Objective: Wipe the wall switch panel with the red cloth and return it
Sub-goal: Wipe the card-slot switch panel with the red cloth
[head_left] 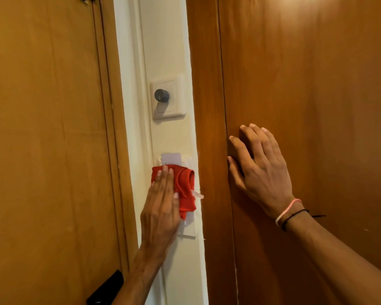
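On a narrow cream wall strip between two wooden panels, my left hand [161, 208] presses the red cloth [186, 188] flat against the lower white switch panel [188, 228]. The cloth covers most of that panel; a pale card [171, 159] sticks up from its top. Higher on the strip sits a second white panel [168, 99] with a grey round knob [161, 95], uncovered. My right hand [260, 166] lies flat with spread fingers on the wooden panel to the right, holding nothing.
Wooden door panels [46, 139] stand left and right [306, 84] of the cream strip. A black handle-like object [107, 288] shows at the lower left. Pink and black bands circle my right wrist [288, 213].
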A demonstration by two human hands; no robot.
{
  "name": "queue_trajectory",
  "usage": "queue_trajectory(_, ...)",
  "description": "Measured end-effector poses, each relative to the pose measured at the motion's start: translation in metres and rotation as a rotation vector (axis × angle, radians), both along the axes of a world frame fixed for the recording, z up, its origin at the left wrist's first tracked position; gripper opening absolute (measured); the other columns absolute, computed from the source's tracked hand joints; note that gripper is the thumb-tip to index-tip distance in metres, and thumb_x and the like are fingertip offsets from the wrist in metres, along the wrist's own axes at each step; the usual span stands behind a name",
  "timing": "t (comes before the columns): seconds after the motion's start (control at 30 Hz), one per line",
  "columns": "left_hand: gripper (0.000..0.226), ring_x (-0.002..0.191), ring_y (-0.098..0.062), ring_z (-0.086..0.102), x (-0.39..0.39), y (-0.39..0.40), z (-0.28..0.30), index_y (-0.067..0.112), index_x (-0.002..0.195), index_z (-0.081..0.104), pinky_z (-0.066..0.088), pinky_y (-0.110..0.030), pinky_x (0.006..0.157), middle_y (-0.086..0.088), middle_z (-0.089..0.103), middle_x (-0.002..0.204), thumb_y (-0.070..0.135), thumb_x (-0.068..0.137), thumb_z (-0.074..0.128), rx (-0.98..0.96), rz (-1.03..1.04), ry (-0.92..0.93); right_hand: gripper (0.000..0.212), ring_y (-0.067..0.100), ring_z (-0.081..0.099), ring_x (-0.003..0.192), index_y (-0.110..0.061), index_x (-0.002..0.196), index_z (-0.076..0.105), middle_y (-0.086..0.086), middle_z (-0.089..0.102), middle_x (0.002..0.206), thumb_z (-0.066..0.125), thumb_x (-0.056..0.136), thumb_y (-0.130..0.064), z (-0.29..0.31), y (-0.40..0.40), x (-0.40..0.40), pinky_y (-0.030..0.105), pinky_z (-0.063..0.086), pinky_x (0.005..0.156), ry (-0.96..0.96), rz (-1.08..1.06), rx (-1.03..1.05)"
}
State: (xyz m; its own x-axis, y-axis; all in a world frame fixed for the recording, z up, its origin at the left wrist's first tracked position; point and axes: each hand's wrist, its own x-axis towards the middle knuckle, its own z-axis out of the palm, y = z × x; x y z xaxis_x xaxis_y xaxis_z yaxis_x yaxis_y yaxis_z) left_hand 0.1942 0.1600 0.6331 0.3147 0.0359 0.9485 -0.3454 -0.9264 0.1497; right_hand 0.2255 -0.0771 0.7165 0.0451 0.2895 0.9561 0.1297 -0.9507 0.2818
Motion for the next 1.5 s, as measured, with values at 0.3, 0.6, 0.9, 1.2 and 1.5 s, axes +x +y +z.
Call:
queue_trajectory(0.3,0.056,0.14,-0.033,0.037,0.001,-0.002,0.004,0.0,0.143,0.039,0.042,-0.054,0.111,-0.02,0.043,0.148,0.036,0.1,0.035,-0.033,-0.012,-0.014,0.052,0.039,0.039,0.146,-0.011,0.144,0.049,0.023,0.045,0.153,0.043,0.104,-0.043,0.0,0.001,0.0,0.051,0.027,0.125,0.004,-0.005,-0.003)
queue_trajectory(0.6,0.053,0.148,-0.021,0.024,0.008,-0.008,-0.004,0.011,0.15,0.025,0.032,-0.047,0.118,-0.007,0.029,0.157,0.027,0.1,0.035,-0.109,-0.11,-0.082,0.052,0.039,0.04,0.146,-0.011,0.144,0.05,0.023,0.045,0.153,0.044,0.103,-0.043,-0.001,0.0,-0.001,0.051,0.029,0.125,0.002,0.006,0.002)
queue_trajectory(0.9,0.053,0.112,-0.05,0.062,0.017,0.026,0.004,-0.017,0.116,0.061,0.055,-0.059,0.092,-0.035,0.062,0.122,0.031,0.1,0.046,0.061,-0.01,-0.034,0.053,0.039,0.036,0.147,-0.011,0.145,0.047,0.023,0.043,0.154,0.043,0.104,-0.043,-0.005,0.001,0.007,0.05,0.024,0.126,-0.031,-0.002,-0.005)
queue_trajectory(1.2,0.055,0.135,-0.045,0.044,0.015,0.027,0.014,0.01,0.15,0.019,0.046,-0.062,0.103,-0.025,0.037,0.153,0.036,0.102,0.026,-0.209,-0.279,0.012,0.052,0.04,0.036,0.147,-0.011,0.144,0.048,0.023,0.043,0.154,0.045,0.103,-0.043,-0.004,0.001,0.007,0.051,0.027,0.125,-0.02,0.004,0.007)
queue_trajectory(1.5,0.062,0.146,-0.042,0.023,0.021,0.036,0.0,0.021,0.154,0.009,0.03,-0.064,0.114,-0.023,0.022,0.159,0.051,0.102,0.024,-0.23,-0.36,0.089,0.05,0.039,0.036,0.147,-0.011,0.143,0.049,0.023,0.043,0.154,0.043,0.104,-0.043,-0.005,0.002,0.007,0.051,0.027,0.126,-0.032,0.026,0.011)
